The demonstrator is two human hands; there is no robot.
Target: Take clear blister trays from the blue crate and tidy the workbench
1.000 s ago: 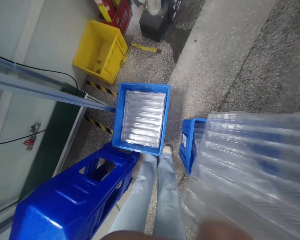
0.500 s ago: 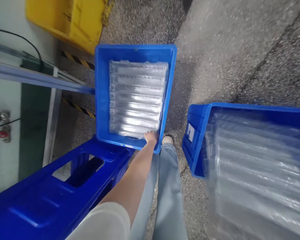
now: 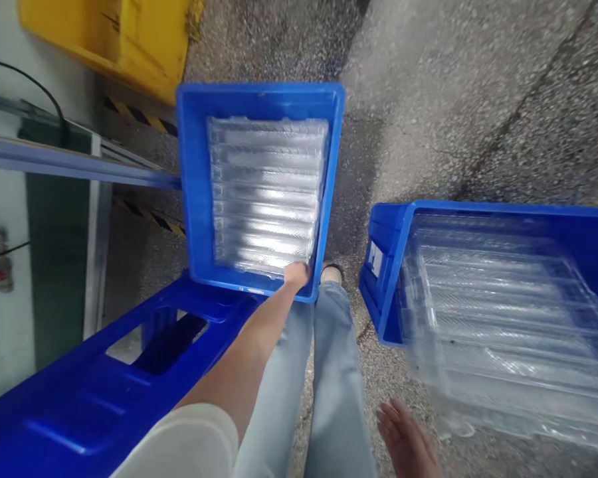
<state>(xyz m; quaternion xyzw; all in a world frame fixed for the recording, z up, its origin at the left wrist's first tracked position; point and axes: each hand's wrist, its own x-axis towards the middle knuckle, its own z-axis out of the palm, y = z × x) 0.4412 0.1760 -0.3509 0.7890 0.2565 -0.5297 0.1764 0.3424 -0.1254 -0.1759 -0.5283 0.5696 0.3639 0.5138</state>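
"Blue crate [image 3: 194,199] at upper middle of the frame, with a clear plastic tray [image 3: 264,192] lying inside. What's the left grip [image 3: 296,273] doing down there?"

"Fingers curled at the crate's near rim, pressed against the tray's lower edge. Whether they're actually pinching it, I can't tell from here."

"And the right grip [image 3: 406,441]?"

"Spread wide at the bottom right, holding nothing, just beside a second clear plastic tray [image 3: 498,325]. That tray's a bit blurred, lying over a second blue crate [image 3: 379,285] and jutting past its near rim."

"What's around them?"

"Speckled concrete floor [image 3: 453,113] underneath. A blue plastic barrier [image 3: 104,378] runs along the lower left, meeting the first crate's near edge. A yellow crate [image 3: 104,40] sits at the upper left, and the person's pale jeans [image 3: 279,392] fill the bottom middle."
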